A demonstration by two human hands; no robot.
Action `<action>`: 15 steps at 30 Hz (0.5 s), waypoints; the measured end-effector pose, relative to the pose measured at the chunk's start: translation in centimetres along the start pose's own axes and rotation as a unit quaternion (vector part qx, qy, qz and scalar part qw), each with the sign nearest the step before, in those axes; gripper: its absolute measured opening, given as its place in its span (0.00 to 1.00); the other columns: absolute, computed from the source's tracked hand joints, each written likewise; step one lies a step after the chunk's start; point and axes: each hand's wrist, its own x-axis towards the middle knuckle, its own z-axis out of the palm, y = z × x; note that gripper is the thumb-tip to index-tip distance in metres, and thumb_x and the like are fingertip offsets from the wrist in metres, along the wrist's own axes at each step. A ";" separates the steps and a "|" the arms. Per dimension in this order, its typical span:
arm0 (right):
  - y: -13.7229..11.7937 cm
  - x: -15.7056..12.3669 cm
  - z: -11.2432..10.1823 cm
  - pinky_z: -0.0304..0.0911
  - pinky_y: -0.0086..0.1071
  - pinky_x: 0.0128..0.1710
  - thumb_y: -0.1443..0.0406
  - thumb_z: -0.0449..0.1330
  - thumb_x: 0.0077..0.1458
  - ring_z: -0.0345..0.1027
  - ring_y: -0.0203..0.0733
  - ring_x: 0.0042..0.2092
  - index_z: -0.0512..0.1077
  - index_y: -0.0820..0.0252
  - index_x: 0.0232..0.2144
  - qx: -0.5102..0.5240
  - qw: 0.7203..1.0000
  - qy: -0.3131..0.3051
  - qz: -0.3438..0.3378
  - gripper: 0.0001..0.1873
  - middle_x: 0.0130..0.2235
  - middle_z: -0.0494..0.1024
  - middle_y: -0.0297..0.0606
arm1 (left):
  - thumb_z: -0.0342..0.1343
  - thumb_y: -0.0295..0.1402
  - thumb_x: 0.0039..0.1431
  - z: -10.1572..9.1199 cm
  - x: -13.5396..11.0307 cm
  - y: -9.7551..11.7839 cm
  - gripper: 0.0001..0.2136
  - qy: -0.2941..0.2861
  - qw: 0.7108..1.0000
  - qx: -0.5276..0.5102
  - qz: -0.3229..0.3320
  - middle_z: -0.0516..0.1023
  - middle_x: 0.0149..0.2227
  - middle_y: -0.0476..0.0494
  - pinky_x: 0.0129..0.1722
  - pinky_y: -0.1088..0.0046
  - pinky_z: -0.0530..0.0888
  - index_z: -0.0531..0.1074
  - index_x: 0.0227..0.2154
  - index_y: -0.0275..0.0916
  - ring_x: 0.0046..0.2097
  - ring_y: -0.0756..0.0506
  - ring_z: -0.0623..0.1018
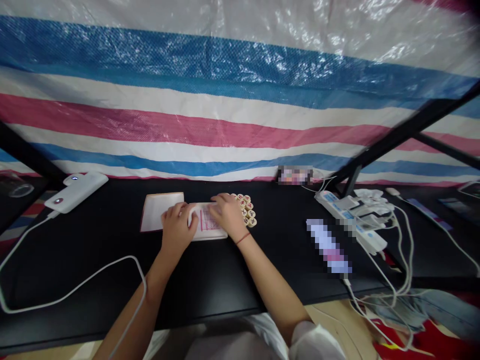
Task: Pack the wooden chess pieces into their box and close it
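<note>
Left hand [178,230] and right hand [228,214] sit close together, not touching, near the middle of the far edge of the black surface [93,260]. Both rest over a white pad ruled in pink [210,225]. The left fingers [184,209] lie against a small rounded white object [192,218] at the pad's left end; whether either hand is gripping anything, I cannot tell. Just right of the right hand, a cluster of round wooden game pieces with dark and red characters [246,210] sits beside the pad's far corner. A white sheet with a reddish border [159,212] lies just left of the pad. A red string bracelet [243,238] circles the right wrist. Toward the far left corner lies a white power bank [77,192], its white cable looping toward the near left edge. Toward the far right corner, a white power strip [350,215] holds plugs trailing white cables [403,260]. A striped tarpaulin [225,125] hangs behind the surface.
</note>
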 end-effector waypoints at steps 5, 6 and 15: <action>3.1 3.4 -1.2 0.59 0.39 0.47 0.61 0.55 0.61 0.64 0.51 0.50 0.69 0.62 0.53 -0.085 0.992 -0.058 0.076 0.19 0.49 0.73 0.50 | 0.50 0.36 0.62 1.5 -1.2 1.8 0.12 -0.082 0.978 -0.072 0.177 0.74 0.49 0.38 0.54 0.60 0.68 0.75 0.43 0.40 0.52 0.39 0.72; 3.4 3.8 -1.2 0.60 0.39 0.46 0.62 0.55 0.61 0.64 0.51 0.50 0.71 0.61 0.51 -0.099 0.988 -0.083 0.082 0.18 0.48 0.74 0.50 | 0.51 0.37 0.61 1.9 -1.5 2.1 0.13 -0.084 0.977 -0.072 0.185 0.74 0.50 0.37 0.56 0.59 0.67 0.75 0.45 0.40 0.54 0.38 0.71; 3.2 4.5 -0.6 0.60 0.37 0.41 0.65 0.56 0.57 0.68 0.51 0.47 0.76 0.62 0.40 -0.114 0.982 -0.118 0.091 0.12 0.42 0.79 0.49 | 0.51 0.47 0.61 3.1 -2.5 2.1 0.22 -0.120 0.979 0.024 0.161 0.69 0.59 0.37 0.60 0.51 0.60 0.70 0.53 0.42 0.63 0.33 0.64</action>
